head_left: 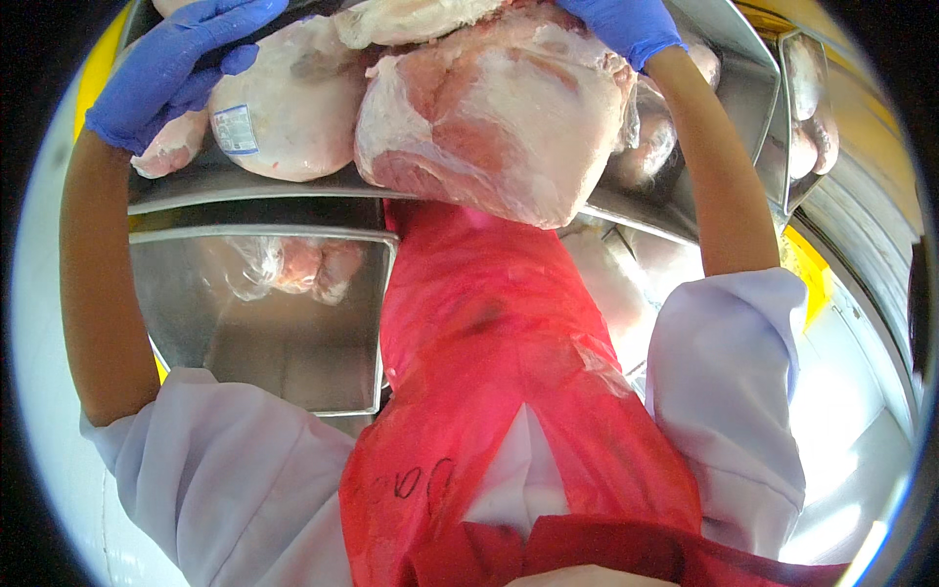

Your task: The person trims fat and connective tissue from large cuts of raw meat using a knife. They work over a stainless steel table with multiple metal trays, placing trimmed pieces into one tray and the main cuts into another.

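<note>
My left hand [186, 73], in a blue glove, lies with fingers stretched out beside a rounded, pale, plastic-wrapped piece of meat [303, 108] that bears a small label. Under its wrist shows a smaller pink piece of meat [174, 145]. A big raw cut of meat [499, 117], pink with white fat, hangs over the near rim of a metal tray [245, 191]. At this cut's far right edge is my right hand [626, 27], also blue-gloved. The upper border cuts off its fingers, so their grip is hidden.
Below the tray at left, a deep metal bin [264, 362] holds a plastic-wrapped piece of meat [311, 266]. Further wrapped pieces [650, 147] lie right of the big cut. Another metal container [794, 108] with meat stands at far right. My red apron [489, 303] touches the tray's front.
</note>
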A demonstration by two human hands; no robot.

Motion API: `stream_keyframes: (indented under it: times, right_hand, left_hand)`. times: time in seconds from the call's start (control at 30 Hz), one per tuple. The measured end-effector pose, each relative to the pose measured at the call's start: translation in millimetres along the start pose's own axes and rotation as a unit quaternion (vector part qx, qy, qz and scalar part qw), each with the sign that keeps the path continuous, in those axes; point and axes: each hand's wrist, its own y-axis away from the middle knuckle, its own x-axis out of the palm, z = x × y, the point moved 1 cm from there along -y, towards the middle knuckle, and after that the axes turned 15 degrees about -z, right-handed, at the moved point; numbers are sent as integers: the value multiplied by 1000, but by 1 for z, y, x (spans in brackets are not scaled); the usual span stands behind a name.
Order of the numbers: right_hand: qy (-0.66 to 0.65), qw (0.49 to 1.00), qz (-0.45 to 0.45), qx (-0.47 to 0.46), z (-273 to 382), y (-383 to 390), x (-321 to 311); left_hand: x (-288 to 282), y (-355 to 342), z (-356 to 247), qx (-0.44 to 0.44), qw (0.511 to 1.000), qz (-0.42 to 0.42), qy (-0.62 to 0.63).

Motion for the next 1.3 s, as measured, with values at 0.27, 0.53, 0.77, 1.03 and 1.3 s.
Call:
stream_keyframes:
  times: [0.27, 0.53, 0.77, 1.03, 1.3]
  right_hand:
    - [-303, 914, 41, 266, -14, 12, -26]
    - [-159, 933, 44, 320, -50, 66, -37]
    - [-431, 817, -222, 312, -54, 60, 17]
    - [-281, 830, -365, 315, -28, 31, 22]
    - [-308, 807, -393, 316, -40, 26, 37]
  left_hand:
    - [17, 32, 5, 221, 969, -87, -71]
    - [38, 148, -47, 170, 974, -144, -33]
    - [79, 171, -66, 135, 975, -168, -54]
    - [137, 174, -56, 87, 978, -191, -8]
    - [226, 132, 15, 171, 931, -322, 26]
